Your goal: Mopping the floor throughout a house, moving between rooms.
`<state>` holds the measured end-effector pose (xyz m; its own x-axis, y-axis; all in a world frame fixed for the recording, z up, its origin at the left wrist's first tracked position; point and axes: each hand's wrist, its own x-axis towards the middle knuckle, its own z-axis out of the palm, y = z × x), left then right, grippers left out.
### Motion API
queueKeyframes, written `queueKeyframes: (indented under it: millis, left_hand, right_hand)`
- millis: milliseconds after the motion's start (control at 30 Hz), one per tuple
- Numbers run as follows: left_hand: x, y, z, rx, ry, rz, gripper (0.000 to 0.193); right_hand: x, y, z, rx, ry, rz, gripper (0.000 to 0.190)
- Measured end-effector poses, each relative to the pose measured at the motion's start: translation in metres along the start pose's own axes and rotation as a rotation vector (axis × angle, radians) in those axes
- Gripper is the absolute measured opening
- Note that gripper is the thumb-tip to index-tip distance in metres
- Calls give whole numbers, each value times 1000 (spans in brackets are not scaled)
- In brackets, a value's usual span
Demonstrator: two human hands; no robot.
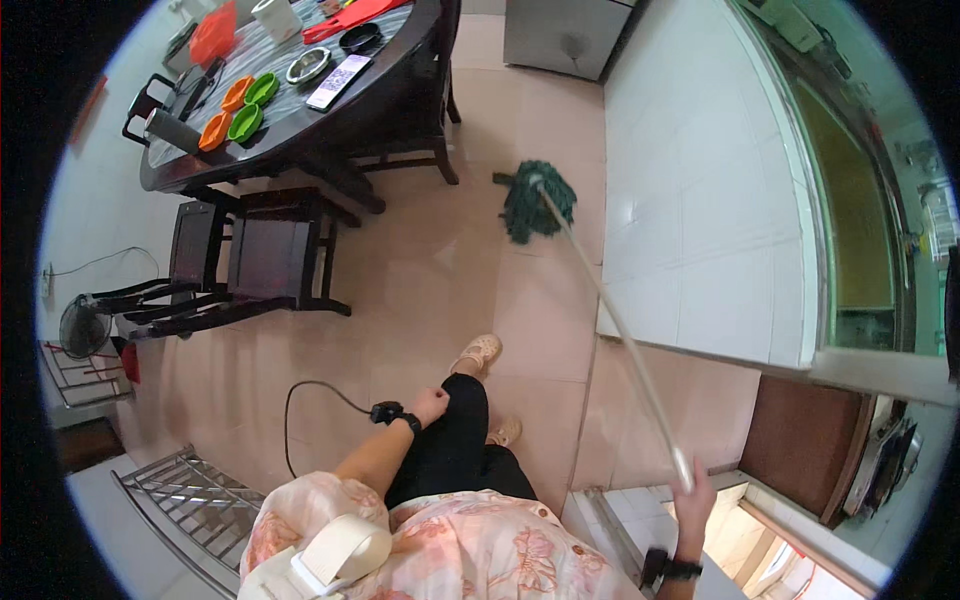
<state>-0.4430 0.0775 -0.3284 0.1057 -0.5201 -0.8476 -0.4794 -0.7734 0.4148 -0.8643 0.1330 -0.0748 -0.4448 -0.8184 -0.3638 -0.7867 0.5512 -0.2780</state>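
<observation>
My right hand point(694, 495), at the lower right, grips the upper end of a long pale mop handle point(634, 349). The handle slants up and left to a dark green mop head point(536, 202), which lies spread on the tiled floor beside the white tiled wall. Low over my black-trousered leg, my left hand point(430, 406) has its fingers curled and shows nothing in them. A black device with a cable point(386, 412) is at that wrist. Both wrists wear black straps.
A dark wooden table point(300, 146) bearing a phone, green and orange dishes and an ashtray stands upper left. Dark chairs point(274, 259) are beside it. A metal rack point(199, 502) is lower left, a steel-fronted appliance point(566, 34) ahead, and the tiled wall point(697, 210) right.
</observation>
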Motion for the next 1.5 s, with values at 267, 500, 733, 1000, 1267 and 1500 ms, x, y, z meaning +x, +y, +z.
queueKeyframes:
  millis: [267,500,733,1000,1267,1500]
  left_hand:
    - [-28,-58,-81,-249,118,-158,15]
    - [-45,-59,-89,-288,182,-165,16]
    - [-14,28,-25,472,-43,362,22]
    - [-80,152,169,792,-153,1370,43]
    - [-125,114,221,772,-439,1352,15]
    - [-14,126,112,698,150,1154,9]
  right_hand:
    - [208,-269,127,46,-146,-629,52]
    - [202,-302,196,294,-289,-392,58]
    - [39,-94,150,341,-406,-486,62]
    - [-175,11,-74,-31,-361,25,43]
    - [-184,13,-120,-234,-313,144,46]
    - [-95,-43,-33,-384,-75,-440,34]
